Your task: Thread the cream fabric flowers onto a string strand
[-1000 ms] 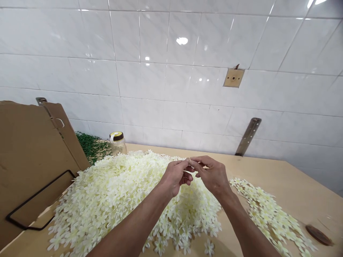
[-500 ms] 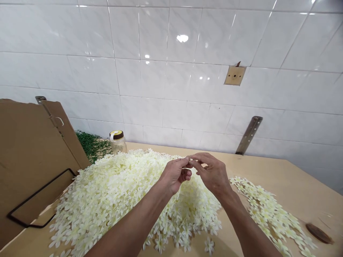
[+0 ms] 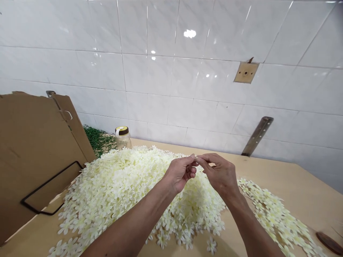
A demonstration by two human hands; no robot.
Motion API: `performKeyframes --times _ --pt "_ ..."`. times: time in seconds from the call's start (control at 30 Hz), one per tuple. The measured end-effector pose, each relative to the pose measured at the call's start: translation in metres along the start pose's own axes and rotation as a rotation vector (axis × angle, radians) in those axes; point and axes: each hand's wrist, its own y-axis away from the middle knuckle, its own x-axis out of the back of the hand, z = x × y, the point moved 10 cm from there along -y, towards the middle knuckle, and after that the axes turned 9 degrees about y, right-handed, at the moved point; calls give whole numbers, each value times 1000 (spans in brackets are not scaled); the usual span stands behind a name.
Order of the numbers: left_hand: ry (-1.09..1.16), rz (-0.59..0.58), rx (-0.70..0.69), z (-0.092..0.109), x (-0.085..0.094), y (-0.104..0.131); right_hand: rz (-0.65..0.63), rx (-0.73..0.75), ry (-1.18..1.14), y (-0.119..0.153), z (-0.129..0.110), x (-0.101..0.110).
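My left hand (image 3: pixel 183 172) and my right hand (image 3: pixel 218 173) meet fingertip to fingertip above a large pile of artificial flowers (image 3: pixel 120 189), pale yellow-white with narrow petals. Thumb and forefinger of each hand are pinched together. A tiny whitish bit shows where the tips touch, too small to name. The left hand's other fingers curl loosely toward the palm. Beneath the hands, part of the pile lies in shadow, and a single flower (image 3: pixel 211 245) rests on the table just in front of it.
A second, flatter spread of flowers (image 3: pixel 278 214) lies to the right, beside a dark brown oval object (image 3: pixel 329 243). At left stand a cardboard panel (image 3: pixel 34 150) with a black wire frame (image 3: pixel 50 178), green strands (image 3: pixel 99 140) and a lidded jar (image 3: pixel 123 139). A metal bracket (image 3: pixel 257 136) is at the wall.
The view has shifted so that the surroundings sit slightly farther right. Both hands stay joined at the fingertips, and a small whitish speck now shows between them.
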Motion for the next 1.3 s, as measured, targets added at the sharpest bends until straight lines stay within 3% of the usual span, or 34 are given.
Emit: performKeyframes --times 0.2,0.4,0.53,0.67,0.77,0.87,1.07,1.3 --pt "-5 23 -2 -2 1 1 70 71 126 2 -11 7" --pt "6 53 18 -5 -2 5 66 51 158 4 -8 3" --pt "15 64 11 -4 -1 5 -24 -26 26 4 1 -7" --pt "2 46 -12 -1 -1 4 -119 -193 -172 4 17 -14" --pt "-14 29 -19 -3 -3 5 -161 -239 -179 4 19 -13" --pt "-31 41 -42 -3 -2 6 -160 -184 -76 4 12 -8" --pt "-79 9 -70 -1 -4 5 19 50 189 5 -13 5" --pt "-58 -31 -61 -3 -8 7 5 168 146 5 -23 2"
